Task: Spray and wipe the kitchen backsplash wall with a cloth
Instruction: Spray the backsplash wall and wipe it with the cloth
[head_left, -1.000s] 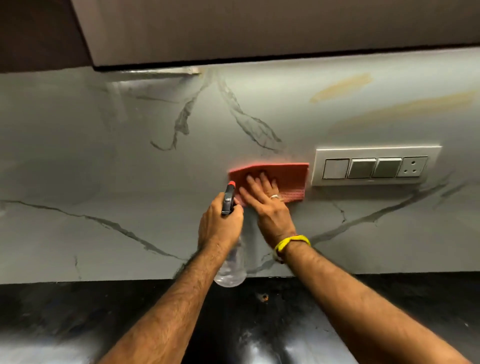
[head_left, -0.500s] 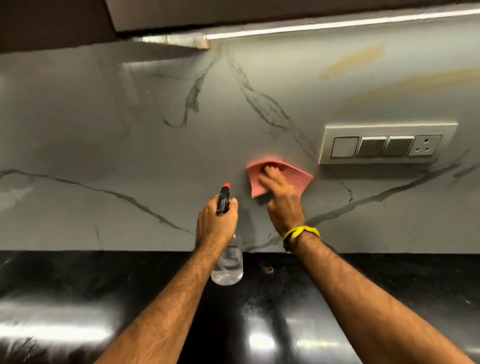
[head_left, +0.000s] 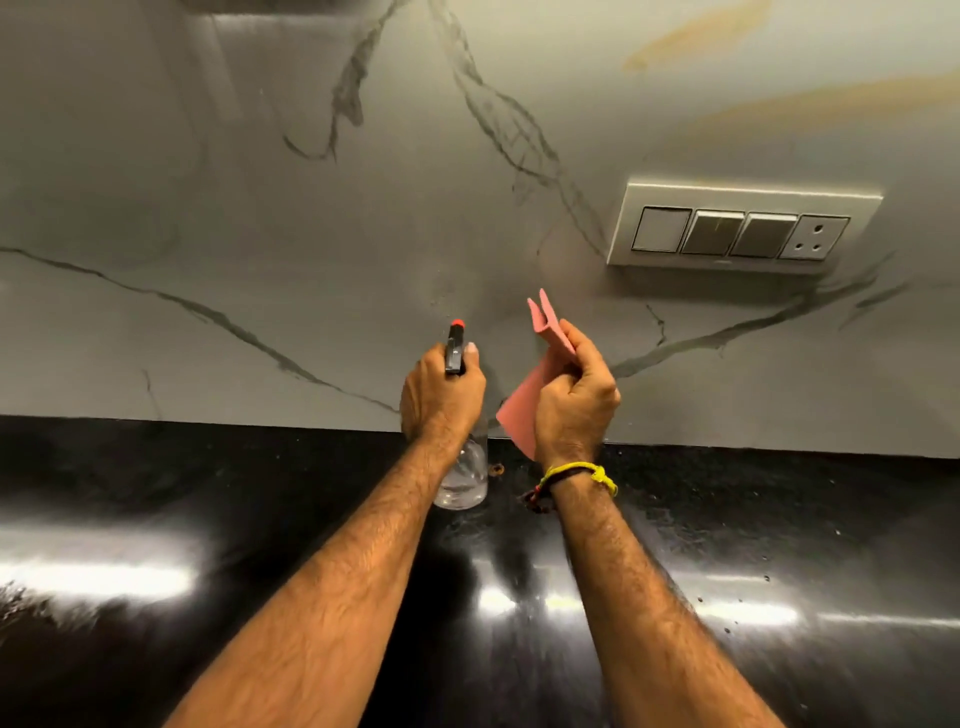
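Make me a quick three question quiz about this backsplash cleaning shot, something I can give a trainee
1. True or false: the pink cloth is pressed flat against the backsplash wall.
2. Which hand grips the spray bottle? A) left hand B) right hand C) neither
3. Fill in: the switch panel has three switches and one ____.

Key:
1. False; the right hand holds it bunched, off the wall.
2. A
3. socket
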